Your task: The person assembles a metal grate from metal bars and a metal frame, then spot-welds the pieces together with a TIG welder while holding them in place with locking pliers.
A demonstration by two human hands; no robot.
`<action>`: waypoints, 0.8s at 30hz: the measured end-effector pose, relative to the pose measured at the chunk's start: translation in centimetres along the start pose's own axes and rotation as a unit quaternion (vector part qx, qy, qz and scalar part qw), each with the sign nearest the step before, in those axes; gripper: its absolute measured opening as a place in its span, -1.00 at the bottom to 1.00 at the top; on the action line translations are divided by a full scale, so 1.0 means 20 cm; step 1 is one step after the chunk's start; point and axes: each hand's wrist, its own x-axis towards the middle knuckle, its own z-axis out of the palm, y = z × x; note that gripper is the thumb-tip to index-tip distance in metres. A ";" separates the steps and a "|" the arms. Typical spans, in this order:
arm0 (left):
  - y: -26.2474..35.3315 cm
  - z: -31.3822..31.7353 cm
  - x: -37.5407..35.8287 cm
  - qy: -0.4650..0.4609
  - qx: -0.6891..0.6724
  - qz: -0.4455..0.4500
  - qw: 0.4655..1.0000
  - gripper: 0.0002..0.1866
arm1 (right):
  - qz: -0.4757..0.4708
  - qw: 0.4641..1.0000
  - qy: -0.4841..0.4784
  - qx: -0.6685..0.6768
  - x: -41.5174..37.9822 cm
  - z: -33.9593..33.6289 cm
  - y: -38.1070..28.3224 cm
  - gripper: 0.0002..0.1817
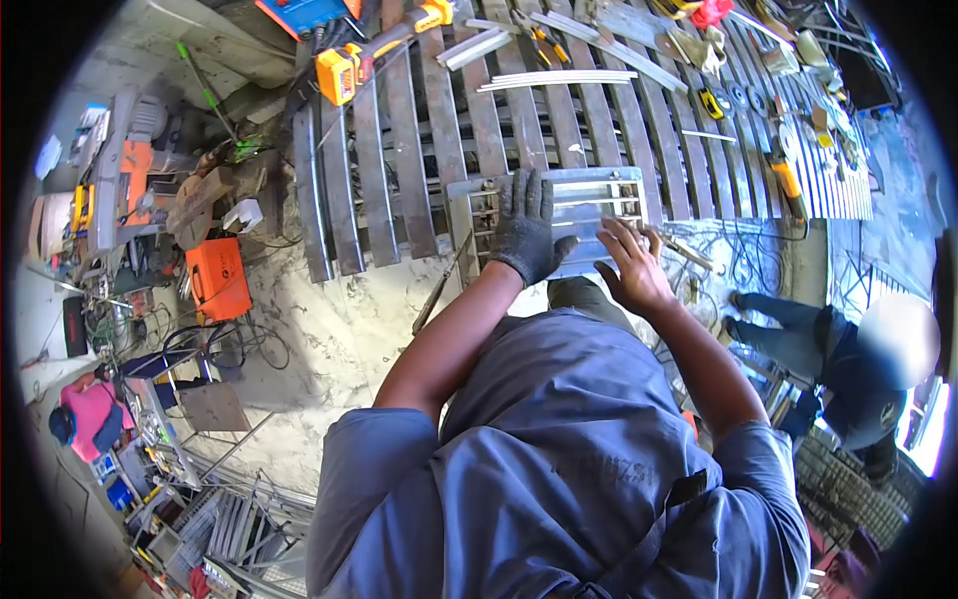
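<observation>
A rectangular metal frame with thin crossbars and a sheet-like middle panel lies at the near edge of the slatted metal workbench. My left hand, in a dark grey glove, rests flat over the frame's left part with its fingers stretched toward the far side. Bare and slightly curled, my right hand is over the frame's right part, its fingers apart. Neither hand has anything in its grasp. To the left of the frame, a thin pointed tool hangs by the bench edge.
A yellow cordless power tool, metal strips, pliers and a tape measure lie on the bench. An orange case stands at left. One person is at right, another far left. Cables trail at right.
</observation>
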 end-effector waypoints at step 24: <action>0.24 0.06 0.24 0.015 0.109 0.018 0.994 0.01 | 0.526 0.799 -0.135 0.260 -1.91 1.21 0.42 -0.31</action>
